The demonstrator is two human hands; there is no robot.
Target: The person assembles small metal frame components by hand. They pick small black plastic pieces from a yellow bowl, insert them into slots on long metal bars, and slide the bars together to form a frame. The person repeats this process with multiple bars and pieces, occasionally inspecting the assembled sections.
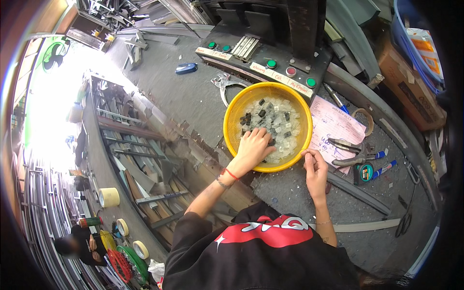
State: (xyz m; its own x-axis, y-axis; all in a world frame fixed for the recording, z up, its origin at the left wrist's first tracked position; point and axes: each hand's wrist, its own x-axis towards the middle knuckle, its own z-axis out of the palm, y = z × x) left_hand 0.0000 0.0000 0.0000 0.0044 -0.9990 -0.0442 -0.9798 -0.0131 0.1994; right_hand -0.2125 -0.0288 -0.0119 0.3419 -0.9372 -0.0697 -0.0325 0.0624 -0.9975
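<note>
the left hand (252,147) rests spread, palm down, on the clear and black pieces (275,123) in the yellow bowl (237,104) at bench centre, while the right hand (315,169), fingers curled, pinches the bowl's near right rim.

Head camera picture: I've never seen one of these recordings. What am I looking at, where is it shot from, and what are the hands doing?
It is shot from a wide-angle camera worn on a person's head, looking down, so straight edges bend. The left hand reaches into a yellow basket of small clear and black plastic pieces. The right hand rests at the basket's rim, fingers curled; whether it holds anything cannot be told. On the grey workbench lie pliers, a pink paper sheet, a tape measure and a button panel.
</note>
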